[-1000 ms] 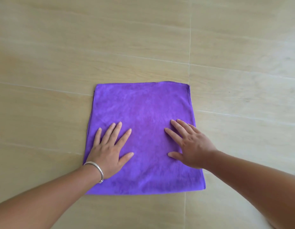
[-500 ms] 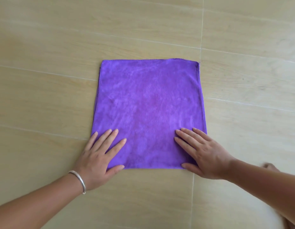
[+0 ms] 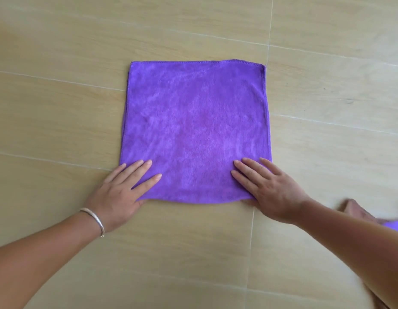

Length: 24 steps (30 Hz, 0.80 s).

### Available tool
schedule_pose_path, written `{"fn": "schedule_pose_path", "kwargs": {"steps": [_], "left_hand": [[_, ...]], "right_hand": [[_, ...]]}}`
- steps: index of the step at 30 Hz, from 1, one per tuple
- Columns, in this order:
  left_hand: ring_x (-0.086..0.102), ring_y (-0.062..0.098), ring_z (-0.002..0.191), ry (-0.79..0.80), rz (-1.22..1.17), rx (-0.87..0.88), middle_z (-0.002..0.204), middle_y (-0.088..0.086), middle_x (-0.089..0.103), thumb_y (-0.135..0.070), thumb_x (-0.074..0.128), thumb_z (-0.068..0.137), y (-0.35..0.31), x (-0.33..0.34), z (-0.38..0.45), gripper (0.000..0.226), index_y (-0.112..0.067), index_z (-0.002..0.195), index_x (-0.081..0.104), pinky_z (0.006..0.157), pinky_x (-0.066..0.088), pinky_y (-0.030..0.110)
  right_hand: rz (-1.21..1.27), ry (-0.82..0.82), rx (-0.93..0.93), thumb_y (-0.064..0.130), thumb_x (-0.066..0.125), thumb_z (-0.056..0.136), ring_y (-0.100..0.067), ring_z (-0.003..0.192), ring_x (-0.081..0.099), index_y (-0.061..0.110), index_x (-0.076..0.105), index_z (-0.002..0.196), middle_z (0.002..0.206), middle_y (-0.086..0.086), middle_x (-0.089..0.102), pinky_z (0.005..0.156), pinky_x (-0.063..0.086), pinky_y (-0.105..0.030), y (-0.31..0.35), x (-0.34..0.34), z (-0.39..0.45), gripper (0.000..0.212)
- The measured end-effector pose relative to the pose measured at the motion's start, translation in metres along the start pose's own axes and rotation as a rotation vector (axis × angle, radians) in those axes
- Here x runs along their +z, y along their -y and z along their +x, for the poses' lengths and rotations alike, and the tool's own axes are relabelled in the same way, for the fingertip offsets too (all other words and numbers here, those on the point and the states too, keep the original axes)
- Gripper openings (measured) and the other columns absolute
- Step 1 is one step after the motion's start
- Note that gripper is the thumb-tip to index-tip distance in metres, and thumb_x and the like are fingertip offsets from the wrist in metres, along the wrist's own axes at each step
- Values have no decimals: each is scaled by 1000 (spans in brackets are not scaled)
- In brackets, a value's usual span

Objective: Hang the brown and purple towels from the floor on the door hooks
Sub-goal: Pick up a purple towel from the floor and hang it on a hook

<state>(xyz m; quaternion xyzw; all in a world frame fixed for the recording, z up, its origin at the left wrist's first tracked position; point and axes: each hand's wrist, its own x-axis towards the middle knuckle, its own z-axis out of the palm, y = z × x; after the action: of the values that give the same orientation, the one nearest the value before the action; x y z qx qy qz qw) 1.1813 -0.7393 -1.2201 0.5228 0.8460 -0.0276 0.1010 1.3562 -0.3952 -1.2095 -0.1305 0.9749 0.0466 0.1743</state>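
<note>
Found the purple towel spread flat and square on the tiled floor, near hem bowed a touch between the two hands. Saw no brown towel and no door hooks anywhere in view, so judged the hanging a long way off.

Flagged the risks. Thin cloth lying flush on smooth tile, with little to get under: likely to skate away under flat palms rather than come up. Lifted by one corner only, likely to sag, fold on itself and drag. Bunched unevenly, could slip off a hook later.

Then the hands. Left hand laid flat, fingers straight and slightly fanned, tips pressing the near left corner, heel of the palm out on bare floor. Right hand mirrored it on the near right corner, fingers extended and resting on the pile. Nothing pinched, nothing curled round the cloth. Could not tell whether either thumb had tucked under the hem.

Noted a silver bracelet on the left wrist. Caught a blurred shape by the right forearm, too smeared to name.
</note>
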Motion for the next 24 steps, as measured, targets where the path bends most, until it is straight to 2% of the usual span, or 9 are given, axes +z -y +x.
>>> {"fn": "schedule_pose_path", "kwargs": {"steps": [3, 4, 6, 8, 11, 15, 20, 24], "left_hand": [[49, 32, 129, 84, 0, -46, 143, 14, 48, -40, 36, 87, -2, -22, -2, 54, -20, 132, 58, 102, 40, 53], [47, 32, 130, 108, 4, -70, 143, 14, 47, -40, 39, 89, -2, -31, -4, 52, -20, 132, 58, 102, 38, 54], [39, 28, 137, 136, -10, -136, 148, 12, 42, -39, 51, 94, 1, -50, -7, 46, -22, 137, 53, 107, 31, 53], [27, 23, 143, 177, -14, -187, 154, 7, 32, -40, 50, 95, 3, -77, -12, 50, -27, 142, 45, 111, 22, 49], [22, 19, 145, 185, 18, -216, 157, 3, 26, -45, 39, 95, 6, -125, -16, 52, -31, 146, 37, 113, 18, 45], [17, 16, 146, 212, 31, -272, 158, 1, 22, -46, 35, 96, 3, -209, -24, 53, -35, 148, 30, 114, 17, 42], [10, 12, 146, 246, 71, -307, 160, -4, 14, -45, 28, 98, 4, -336, -38, 52, -40, 149, 21, 115, 14, 40], [8, 11, 146, 276, 58, -303, 161, -6, 10, -46, 25, 99, 9, -463, -40, 51, -42, 149, 16, 115, 14, 39]], "right_hand": [[15, 50, 120, 43, 55, 90, -33, 136, 40, 17, 49, 141, 149, -12, 42, 110, 34, -51, 12, -18, -8, 57], [27, 82, 153, 46, 53, 91, -33, 138, 37, 19, 48, 142, 150, -12, 40, 113, 30, -51, 16, -28, -12, 58], [36, 140, 205, 53, 33, 96, -31, 145, 22, 23, 37, 148, 156, -11, 30, 118, 17, -49, 17, -50, -20, 60], [36, 167, 233, 56, 20, 96, -27, 148, 10, 26, 26, 151, 160, -8, 19, 119, 6, -47, 14, -78, -28, 63], [65, 160, 290, 55, 21, 96, -26, 148, 10, 26, 30, 149, 159, -8, 21, 119, 6, -47, 8, -125, -43, 61], [90, 154, 361, 54, 14, 94, -26, 147, 12, 25, 33, 148, 158, -8, 23, 118, 8, -46, 4, -207, -69, 64], [62, 161, 368, 53, 12, 96, -23, 148, 6, 27, 25, 150, 160, -5, 15, 119, 6, -44, -14, -325, -105, 61], [45, 150, 374, 53, 13, 97, -20, 149, -1, 30, 19, 152, 162, -2, 7, 119, 2, -43, -36, -438, -139, 60]]}}
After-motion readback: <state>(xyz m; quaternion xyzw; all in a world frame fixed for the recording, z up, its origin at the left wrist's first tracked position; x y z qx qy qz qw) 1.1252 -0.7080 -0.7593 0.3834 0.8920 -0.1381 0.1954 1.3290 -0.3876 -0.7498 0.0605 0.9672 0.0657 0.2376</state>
